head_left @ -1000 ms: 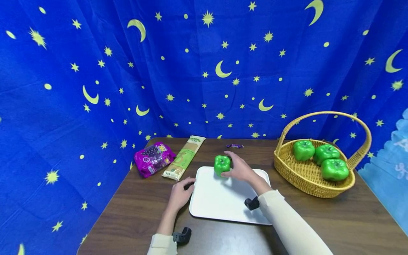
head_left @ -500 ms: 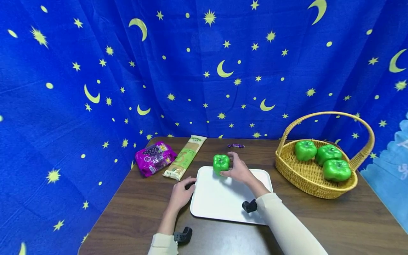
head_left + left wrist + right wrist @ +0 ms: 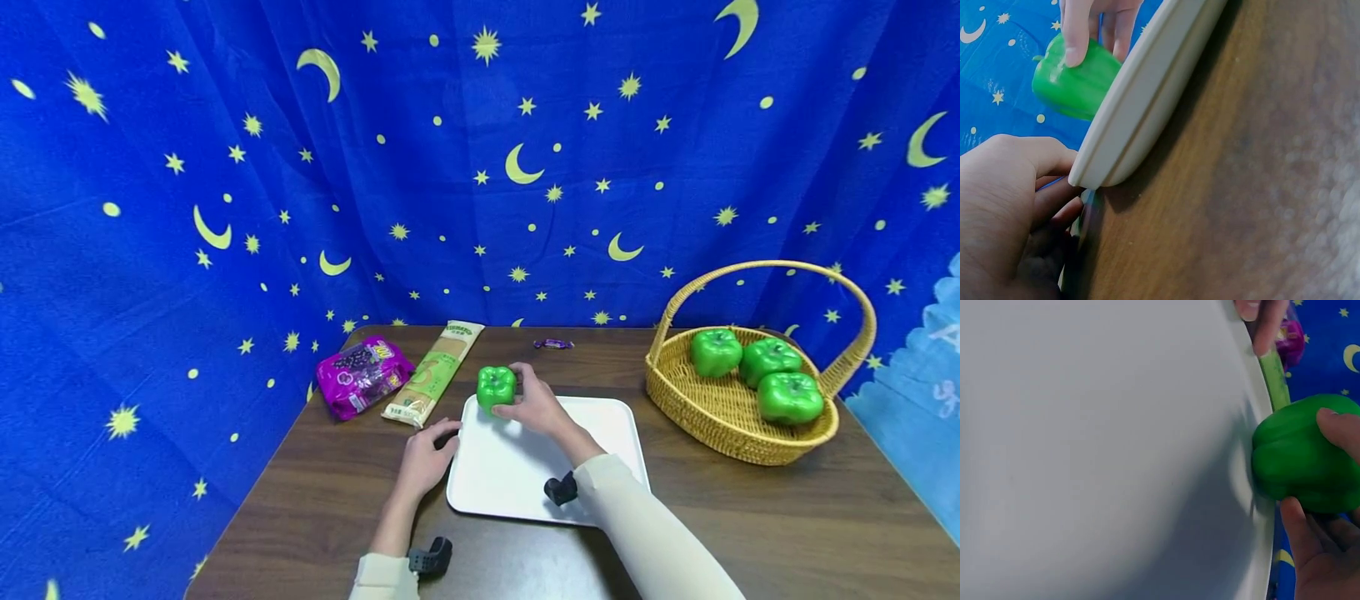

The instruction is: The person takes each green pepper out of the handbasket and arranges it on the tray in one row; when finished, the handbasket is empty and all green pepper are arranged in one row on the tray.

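A green bell pepper is pinched between the thumb and fingers of my right hand, over the back left corner of the white tray. In the right wrist view the pepper overlaps the tray's rim. My left hand rests at the tray's left edge, its fingertips touching the rim. The left wrist view shows that hand with fingers bent at the tray's corner; some of them are hidden beneath or behind it.
A wicker basket with three green peppers stands at the right. Left of the tray lie a purple bag and a long noodle packet. A small purple candy lies behind the tray, near the blue curtain.
My right hand has moved left with the pepper, from near the middle of the tray's back edge to its back left corner. The left hand has stayed in place.
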The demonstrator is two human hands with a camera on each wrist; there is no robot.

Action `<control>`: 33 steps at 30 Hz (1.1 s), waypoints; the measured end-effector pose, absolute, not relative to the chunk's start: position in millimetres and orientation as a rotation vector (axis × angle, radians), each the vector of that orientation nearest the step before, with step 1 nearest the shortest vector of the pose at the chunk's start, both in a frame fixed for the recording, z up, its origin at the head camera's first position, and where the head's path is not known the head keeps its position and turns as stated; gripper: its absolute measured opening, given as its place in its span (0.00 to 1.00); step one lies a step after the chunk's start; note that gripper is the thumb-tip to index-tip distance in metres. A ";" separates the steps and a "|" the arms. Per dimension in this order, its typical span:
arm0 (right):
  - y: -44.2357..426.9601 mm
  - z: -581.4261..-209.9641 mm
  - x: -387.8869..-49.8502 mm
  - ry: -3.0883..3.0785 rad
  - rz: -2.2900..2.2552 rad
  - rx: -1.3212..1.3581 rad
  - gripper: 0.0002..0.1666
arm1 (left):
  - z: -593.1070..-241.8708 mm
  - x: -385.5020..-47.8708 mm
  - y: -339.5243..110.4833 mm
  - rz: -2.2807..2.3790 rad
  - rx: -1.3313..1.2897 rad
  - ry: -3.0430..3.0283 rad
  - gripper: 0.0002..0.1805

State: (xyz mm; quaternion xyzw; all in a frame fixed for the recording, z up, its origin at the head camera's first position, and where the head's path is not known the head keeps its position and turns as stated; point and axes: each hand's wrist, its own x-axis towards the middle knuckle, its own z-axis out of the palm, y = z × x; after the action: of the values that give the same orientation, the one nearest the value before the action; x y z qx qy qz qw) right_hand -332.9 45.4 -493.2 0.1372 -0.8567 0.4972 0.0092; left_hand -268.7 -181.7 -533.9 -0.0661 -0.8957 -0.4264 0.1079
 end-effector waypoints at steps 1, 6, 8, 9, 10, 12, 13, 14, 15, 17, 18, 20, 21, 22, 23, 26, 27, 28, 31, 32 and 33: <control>44.0 -493.2 -332.9 -2.677 1.553 0.427 0.51 | -533.6 -268.7 -181.6 -1.258 -0.191 -2.638 0.14; 36.1 -491.2 -333.5 -2.706 1.528 0.410 0.51 | -531.5 -269.0 -182.4 -1.266 -0.194 -2.634 0.14; 32.3 -490.4 -333.7 -2.714 1.510 0.417 0.51 | -531.2 -269.3 -182.8 -1.255 -0.196 -2.640 0.15; 30.6 -490.0 -333.5 -2.716 1.505 0.421 0.51 | -531.1 -269.4 -182.9 -1.253 -0.191 -2.645 0.15; 29.0 -489.9 -333.3 -2.717 1.502 0.423 0.51 | -531.1 -269.2 -182.8 -1.250 -0.180 -2.653 0.15; 26.3 -490.8 -333.4 -2.723 1.497 0.423 0.50 | -531.2 -268.7 -182.7 -1.252 -0.164 -2.669 0.15; 25.3 -491.2 -333.3 -2.727 1.495 0.421 0.50 | -531.4 -268.4 -182.7 -1.252 -0.160 -2.675 0.15; 24.4 -491.5 -333.0 -2.729 1.495 0.418 0.50 | -531.5 -268.0 -182.6 -1.254 -0.148 -2.682 0.15; 23.7 -491.9 -332.7 -2.732 1.494 0.413 0.50 | -531.8 -267.8 -182.6 -1.250 -0.147 -2.687 0.15; 22.8 -492.6 -332.3 -2.731 1.497 0.409 0.50 | -532.3 -267.6 -182.5 -1.239 -0.153 -2.693 0.15; 22.4 -492.6 -331.9 -2.728 1.502 0.406 0.50 | -532.6 -267.6 -182.5 -1.230 -0.158 -2.695 0.15; 21.4 -492.9 -331.9 -2.723 1.507 0.409 0.49 | -531.9 -267.6 -182.1 -1.231 -0.159 -2.691 0.15; 20.9 -493.0 -331.8 -2.724 1.506 0.409 0.49 | -531.7 -267.7 -182.1 -1.234 -0.159 -2.688 0.15; 20.3 -492.8 -331.8 -2.727 1.503 0.409 0.49 | -531.6 -267.8 -182.0 -1.235 -0.161 -2.686 0.15; 19.8 -492.9 -331.7 -2.728 1.497 0.414 0.49 | -531.3 -267.7 -181.9 -1.234 -0.161 -2.689 0.15; 18.0 -492.3 -331.1 -2.741 1.476 0.424 0.49 | -531.7 -268.1 -181.8 -1.241 -0.155 -2.699 0.15; 17.6 -492.2 -330.7 -2.747 1.472 0.425 0.49 | -532.2 -268.1 -181.7 -1.240 -0.156 -2.704 0.15; 17.3 -492.3 -330.5 -2.752 1.465 0.432 0.49 | -532.4 -268.0 -181.5 -1.244 -0.154 -2.706 0.15; 16.4 -492.1 -330.4 -2.776 1.456 0.417 0.49 | -532.8 -268.6 -180.9 -1.253 -0.150 -2.696 0.15; 16.3 -492.0 -330.6 -2.785 1.454 0.411 0.50 | -532.6 -268.6 -180.6 -1.260 -0.148 -2.690 0.15; 16.4 -492.1 -331.0 -2.795 1.444 0.405 0.51 | -532.3 -268.6 -180.3 -1.261 -0.151 -2.685 0.15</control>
State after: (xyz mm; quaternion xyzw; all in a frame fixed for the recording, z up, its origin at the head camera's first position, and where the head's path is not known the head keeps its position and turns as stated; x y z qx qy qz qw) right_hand -331.0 16.4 -492.1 0.1276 -0.8811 0.4551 -0.0152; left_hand -268.6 -180.3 -532.3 -0.0506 -0.9007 -0.4230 0.0854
